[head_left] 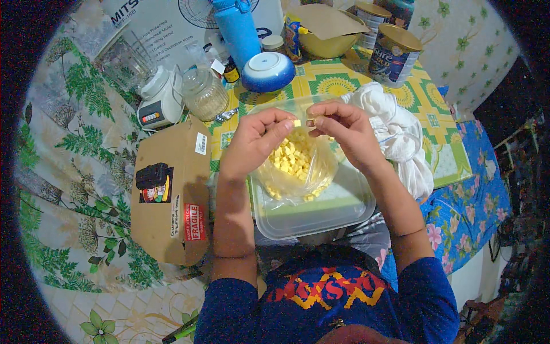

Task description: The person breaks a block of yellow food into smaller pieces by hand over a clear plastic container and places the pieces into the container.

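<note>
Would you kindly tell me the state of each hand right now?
Left hand: closed, pinching a small yellow cube.
Right hand: curled; whether it is fully closed or holding anything cannot be told.

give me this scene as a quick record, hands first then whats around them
left hand: pinching small yellow cube
right hand: raised beside it, grip unclear
below hands: clear plastic bag of yellow cubes
around or under bag: clear plastic tray
right: white cloth
left: cardboard box
behind: upturned blue bowl, blue bottle
</note>
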